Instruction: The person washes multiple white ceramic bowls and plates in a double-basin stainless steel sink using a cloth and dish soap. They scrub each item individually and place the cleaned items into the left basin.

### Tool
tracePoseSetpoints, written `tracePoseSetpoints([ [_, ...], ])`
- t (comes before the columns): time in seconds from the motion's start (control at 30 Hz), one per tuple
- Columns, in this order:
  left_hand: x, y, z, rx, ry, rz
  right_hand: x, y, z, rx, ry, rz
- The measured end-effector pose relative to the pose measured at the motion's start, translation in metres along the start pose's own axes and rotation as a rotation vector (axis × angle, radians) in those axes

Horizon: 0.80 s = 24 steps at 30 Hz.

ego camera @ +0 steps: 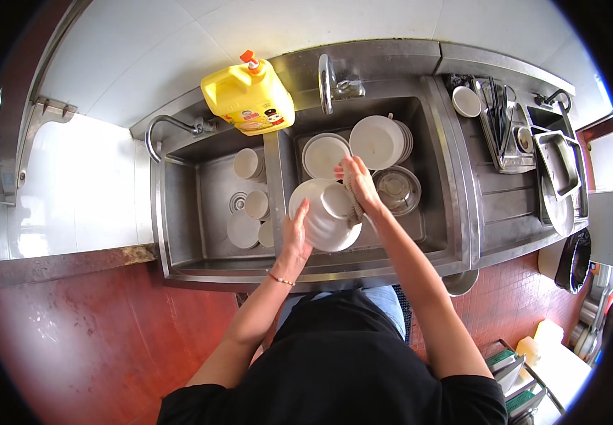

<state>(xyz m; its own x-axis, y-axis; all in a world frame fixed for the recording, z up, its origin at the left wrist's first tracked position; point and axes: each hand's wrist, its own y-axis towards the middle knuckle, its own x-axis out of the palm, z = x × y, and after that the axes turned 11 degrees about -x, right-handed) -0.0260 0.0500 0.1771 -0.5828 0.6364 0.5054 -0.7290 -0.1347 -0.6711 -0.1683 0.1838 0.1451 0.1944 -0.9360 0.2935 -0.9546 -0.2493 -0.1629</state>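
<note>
My left hand (297, 234) grips the rim of a white bowl (320, 223), which is turned with its foot ring upward over the right sink basin. A greyish-brown cloth (356, 204) is in my right hand (357, 180), pressed on the bowl's outer side. Behind the bowl, in the same basin, stand a white bowl (326, 155) and a stack of larger white bowls (375, 142). A clear round bowl or lid (399, 190) lies right of my right hand. The left basin holds small white bowls (247, 163), more small ones (256, 204) and a white plate (243, 229).
A yellow detergent jug (250, 98) with an orange pump stands behind the divider. Curved faucets (325, 85) rise at the back. On the right drainboard (503, 202) are a metal tray with chopsticks (498, 117), a small white bowl (466, 101) and steel pans (557, 164).
</note>
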Motion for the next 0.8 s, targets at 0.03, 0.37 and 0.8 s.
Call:
tracePoseSetpoints([
  [0.03, 0.003, 0.003, -0.001, -0.027, -0.058, 0.001, -0.004, -0.005, 0.007, -0.047, -0.006, 0.081],
  [0.37, -0.002, 0.024, 0.004, 0.109, -0.088, -0.045, 0.014, -0.055, 0.044, -0.002, -0.068, 0.449],
  [0.8, 0.028, -0.038, 0.028, 1.116, 1.97, -0.575, -0.065, -0.009, -0.053, 0.427, -0.096, -0.516],
])
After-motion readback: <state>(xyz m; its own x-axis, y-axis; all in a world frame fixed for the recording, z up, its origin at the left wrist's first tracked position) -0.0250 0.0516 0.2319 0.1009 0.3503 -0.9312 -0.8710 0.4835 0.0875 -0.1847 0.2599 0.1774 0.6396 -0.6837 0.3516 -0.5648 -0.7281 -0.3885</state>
